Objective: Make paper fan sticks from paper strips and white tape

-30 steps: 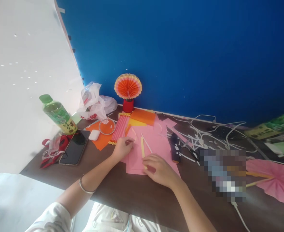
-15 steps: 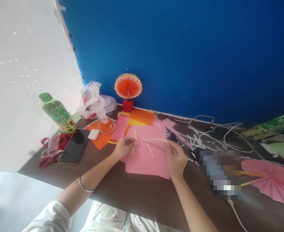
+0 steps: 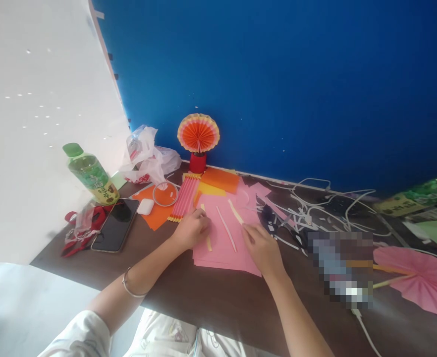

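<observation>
A stack of pink paper (image 3: 226, 258) lies on the dark table in front of me. My left hand (image 3: 192, 229) is closed at the stack's left side, its fingers on a yellow paper strip (image 3: 208, 243) that shows above and below them. My right hand (image 3: 262, 245) pinches the lower end of a pale yellow strip (image 3: 235, 211), which slants across the sheet. Between both hands a narrow pale pink strip (image 3: 226, 228) lies by itself on the paper, touched by neither.
Behind the stack are an orange paper (image 3: 220, 180), a pleated pink paper (image 3: 184, 199) and an upright paper fan (image 3: 198, 134). A phone (image 3: 116, 225) and a green-capped bottle (image 3: 92, 177) are at left. White cables (image 3: 347, 198) and a pink fan (image 3: 422, 277) occupy the right.
My right hand has moved left over the pink sheet, and its strip has turned from lying crosswise to slanting lengthwise. My left hand has shifted only slightly with the yellow strip.
</observation>
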The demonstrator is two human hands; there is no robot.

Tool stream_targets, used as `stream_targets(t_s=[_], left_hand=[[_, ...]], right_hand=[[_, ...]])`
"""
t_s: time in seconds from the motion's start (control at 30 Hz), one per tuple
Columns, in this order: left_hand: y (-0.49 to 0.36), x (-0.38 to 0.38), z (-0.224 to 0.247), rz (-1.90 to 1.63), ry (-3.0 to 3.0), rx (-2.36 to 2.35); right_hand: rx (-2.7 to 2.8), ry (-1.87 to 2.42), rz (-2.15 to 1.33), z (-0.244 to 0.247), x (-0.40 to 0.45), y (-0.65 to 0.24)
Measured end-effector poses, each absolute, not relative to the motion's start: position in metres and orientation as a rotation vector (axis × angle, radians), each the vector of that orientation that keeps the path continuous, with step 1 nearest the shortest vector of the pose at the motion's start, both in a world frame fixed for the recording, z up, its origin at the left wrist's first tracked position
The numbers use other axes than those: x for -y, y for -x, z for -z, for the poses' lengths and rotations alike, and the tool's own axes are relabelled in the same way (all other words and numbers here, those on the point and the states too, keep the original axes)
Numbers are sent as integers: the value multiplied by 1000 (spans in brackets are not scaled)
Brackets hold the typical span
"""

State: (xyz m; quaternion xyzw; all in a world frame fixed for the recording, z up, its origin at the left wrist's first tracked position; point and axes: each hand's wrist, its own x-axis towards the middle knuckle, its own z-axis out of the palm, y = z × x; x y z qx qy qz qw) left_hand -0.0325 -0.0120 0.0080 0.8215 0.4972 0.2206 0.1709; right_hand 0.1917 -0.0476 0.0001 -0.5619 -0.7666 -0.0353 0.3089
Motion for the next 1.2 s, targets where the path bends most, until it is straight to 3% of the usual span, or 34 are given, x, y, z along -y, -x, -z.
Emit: stream_targets(t_s=[0.37, 0.53, 0.7, 0.9, 1.07, 1.2], left_hand=[[37, 13, -7, -487, -2528, -1379], [37, 12, -6, -442, -2590, -1443], [49, 3, -18, -674, -2464, -1965], [79, -21, -11, -625, -2064, -2491], [82, -27, -3, -948, -2217, -2285], [58, -12, -2, -1228, -2260, -1522]], right_hand=[[2340, 1553, 204, -9, 51, -178], [2155, 1546, 86, -13, 49, -186], [1891, 1583, 112, -13, 47, -191], [1867, 1548, 134, -9, 47, -185], [1788, 1508, 95, -6, 45, -189], [1712, 1423, -7, -7, 44, -188]])
